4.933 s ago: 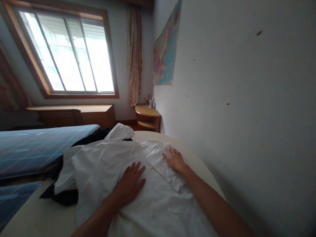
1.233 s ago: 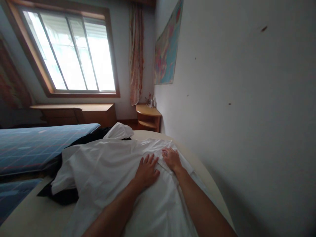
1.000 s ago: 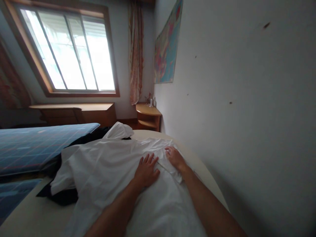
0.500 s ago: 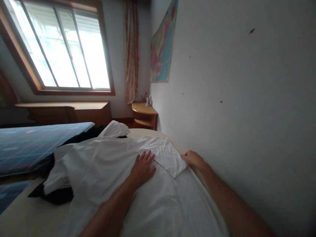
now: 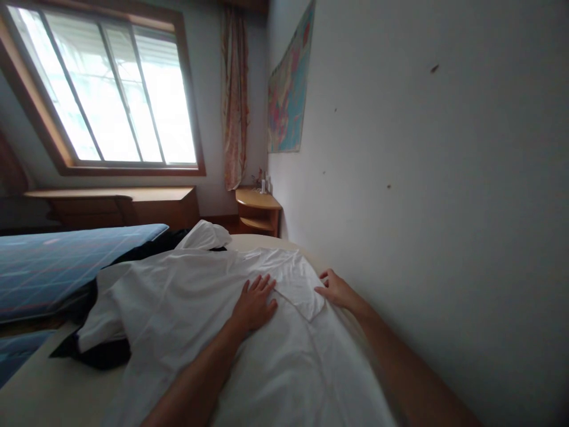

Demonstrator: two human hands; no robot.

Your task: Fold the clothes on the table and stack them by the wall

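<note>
A white shirt [image 5: 178,296] lies spread over the pale cream surface [image 5: 57,391]. My left hand [image 5: 255,302] rests flat on it, fingers spread, close to the folded-over sleeve part [image 5: 297,281]. Along the right edge of that fold is my right hand [image 5: 335,287], thumb and forefinger apart, the fingertips at the cloth's edge. Under the shirt's left side a piece of black cloth [image 5: 106,354] sticks out. Another white bunch of cloth [image 5: 205,235] stands up at the far edge.
A wall [image 5: 422,267] runs close along my right side, with a map [image 5: 291,95] on it. To the left is a blue checked padded panel [image 5: 66,255]. Beyond stand a wooden desk [image 5: 164,198] beneath the window [image 5: 128,107] and a small corner shelf [image 5: 258,200].
My right hand has shifted slightly left, and its thumb and forefinger have parted from a pinch on the fold's edge. My left hand stays flat on the shirt.
</note>
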